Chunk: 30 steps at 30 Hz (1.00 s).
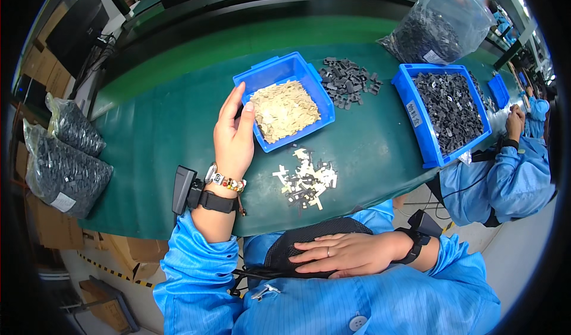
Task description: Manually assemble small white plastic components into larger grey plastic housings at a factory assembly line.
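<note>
My left hand (234, 135) grips the left wall of a blue plastic bin (326, 106), thumb at the rim and fingers along the outside. Inside the bin lies a heap of small cream-coloured pieces (284, 110). On my lap, my right hand (351, 253) rests flat with its fingers stretched over a black mesh item (291, 243), whose kind I cannot make out. Between the bin and the table's near edge is a loose pile of small cream and black parts (306, 179). Small black plastic parts (346, 82) are heaped just right of the bin.
A larger blue bin (417, 130) full of black parts stands to the right, with a clear bag of black parts (425, 34) behind it. Filled clear bags (65, 168) sit at the table's left end. At the far right, a co-worker in blue (505, 177) sits at the green table (160, 150).
</note>
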Motion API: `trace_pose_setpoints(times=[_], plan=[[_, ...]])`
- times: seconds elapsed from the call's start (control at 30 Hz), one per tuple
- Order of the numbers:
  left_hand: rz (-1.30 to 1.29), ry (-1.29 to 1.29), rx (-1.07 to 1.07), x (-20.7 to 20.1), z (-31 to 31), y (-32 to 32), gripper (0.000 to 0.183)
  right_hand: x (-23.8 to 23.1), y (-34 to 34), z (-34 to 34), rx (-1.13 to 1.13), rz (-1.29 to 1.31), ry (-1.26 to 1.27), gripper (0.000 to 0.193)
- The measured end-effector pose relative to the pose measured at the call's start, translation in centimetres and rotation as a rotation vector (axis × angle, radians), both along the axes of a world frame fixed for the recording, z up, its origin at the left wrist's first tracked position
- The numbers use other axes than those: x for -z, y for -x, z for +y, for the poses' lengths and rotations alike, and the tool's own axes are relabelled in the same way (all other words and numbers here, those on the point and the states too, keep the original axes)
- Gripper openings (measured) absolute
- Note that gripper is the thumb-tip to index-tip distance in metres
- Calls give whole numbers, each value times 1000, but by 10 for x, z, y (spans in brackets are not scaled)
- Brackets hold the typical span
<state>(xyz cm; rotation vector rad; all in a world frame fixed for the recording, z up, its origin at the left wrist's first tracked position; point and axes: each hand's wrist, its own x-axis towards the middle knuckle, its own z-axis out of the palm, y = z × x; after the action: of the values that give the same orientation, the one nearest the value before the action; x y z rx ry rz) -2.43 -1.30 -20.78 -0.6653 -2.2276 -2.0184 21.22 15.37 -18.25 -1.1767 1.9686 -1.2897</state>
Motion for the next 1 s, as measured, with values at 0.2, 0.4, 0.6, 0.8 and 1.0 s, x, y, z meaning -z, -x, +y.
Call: trace_pose_setpoints(times=[0.2, 0.4, 0.6, 0.8, 1.0], plan=[[2, 3, 3, 0, 0, 0, 42, 2, -1, 0, 9, -5, 20, 53], [-9, -24, 12, 0, 0, 0, 42, 2, 0, 0, 11, -3, 23, 53], [-8, -2, -2, 0, 1, 0, 42, 0, 2, 1, 8, -10, 16, 49], [1, -7, -3, 1, 1, 0, 42, 0, 2, 1, 2, -8, 10, 50], [-28, -31, 3, 2, -1, 0, 43, -9, 12, 4, 65, -49, 75, 47]])
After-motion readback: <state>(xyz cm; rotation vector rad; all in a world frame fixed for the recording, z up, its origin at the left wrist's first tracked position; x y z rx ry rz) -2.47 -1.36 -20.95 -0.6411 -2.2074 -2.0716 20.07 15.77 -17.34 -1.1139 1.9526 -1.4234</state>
